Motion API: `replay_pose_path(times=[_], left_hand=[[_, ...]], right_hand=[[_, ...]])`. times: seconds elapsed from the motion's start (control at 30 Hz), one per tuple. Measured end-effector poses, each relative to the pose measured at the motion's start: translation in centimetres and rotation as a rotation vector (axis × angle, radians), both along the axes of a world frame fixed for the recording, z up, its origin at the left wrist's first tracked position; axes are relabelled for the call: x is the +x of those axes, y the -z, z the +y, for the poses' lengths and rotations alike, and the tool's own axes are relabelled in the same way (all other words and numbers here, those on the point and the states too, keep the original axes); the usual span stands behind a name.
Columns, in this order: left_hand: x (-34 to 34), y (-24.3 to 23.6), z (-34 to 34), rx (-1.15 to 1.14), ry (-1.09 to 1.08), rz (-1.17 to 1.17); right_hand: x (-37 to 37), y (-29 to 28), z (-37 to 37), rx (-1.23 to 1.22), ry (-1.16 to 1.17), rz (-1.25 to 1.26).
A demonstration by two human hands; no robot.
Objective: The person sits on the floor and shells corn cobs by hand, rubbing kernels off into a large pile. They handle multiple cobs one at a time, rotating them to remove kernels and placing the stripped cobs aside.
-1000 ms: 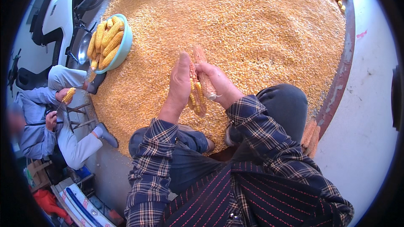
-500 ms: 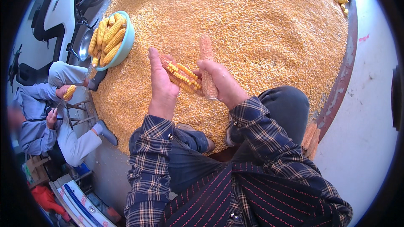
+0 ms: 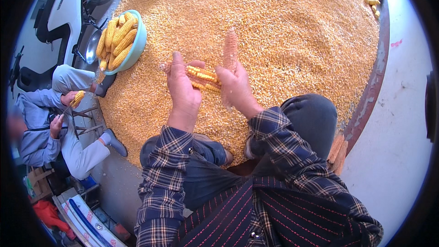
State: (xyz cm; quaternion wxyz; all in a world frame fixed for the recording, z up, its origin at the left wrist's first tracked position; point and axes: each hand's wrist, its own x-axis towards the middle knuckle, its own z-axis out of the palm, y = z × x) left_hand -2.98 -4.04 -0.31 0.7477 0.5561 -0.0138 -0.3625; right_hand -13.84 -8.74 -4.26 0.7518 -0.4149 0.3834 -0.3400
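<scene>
My left hand (image 3: 183,92) is wrapped round a partly shelled corn cob (image 3: 203,78), on which rows of yellow kernels stand between bare stripes. Its far end pokes out past my left thumb. In my right hand (image 3: 240,87) is a bare, pinkish corncob (image 3: 230,51), held nearly upright with its top pointing away from me. The two cobs cross and touch between my hands, over a wide heap of loose corn kernels (image 3: 292,41). My fingers partly cover both cobs.
At left, a light-blue basin (image 3: 140,41) holds several full ears of corn (image 3: 122,41). A seated person (image 3: 41,128) there holds an ear. Beyond stands a white scooter (image 3: 66,7). Bare cobs (image 3: 337,152) lie beside my right knee, near the white wall (image 3: 393,123).
The partly shelled cob has turned from slanting to more level. My left hand has shifted right, and the bare cob has moved slightly up and right.
</scene>
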Motion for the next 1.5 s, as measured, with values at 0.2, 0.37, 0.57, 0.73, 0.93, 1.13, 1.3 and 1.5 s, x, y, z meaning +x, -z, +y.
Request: replay_pose_path(times=[0.2,0.37,0.57,0.73,0.93,1.13,1.3,1.5], left_hand=[[-0.9,0.1,-0.1,-0.068,0.121,-0.131],[0.2,-0.5,0.2,-0.151,0.173,0.027],[-0.6,0.5,0.0,-0.115,0.102,-0.039],[0.1,0.5,0.7,-0.119,0.157,-0.115],[1.0,-0.1,0.3,-0.201,0.198,-0.039],[0.9,-0.1,0.3,-0.217,0.195,-0.012],[1.1,0.0,0.4,-0.174,0.163,-0.054],[-0.1,0.2,0.2,-0.193,0.243,-0.088]], right_hand=[[-1.1,-0.3,-1.4,0.397,-0.091,0.056],[-1.1,-0.2,-1.3,0.446,-0.077,-0.113],[-0.1,-0.4,0.3,0.066,-0.087,-0.091],[-0.2,0.1,-0.6,0.249,-0.003,0.031],[-1.0,-0.8,-0.9,0.334,-0.047,-0.14],[-0.2,1.2,-0.7,0.042,-0.084,0.144],[-1.0,-0.8,-0.9,0.116,-0.029,0.035],[-0.1,1.6,-1.5,0.225,0.034,0.131]])
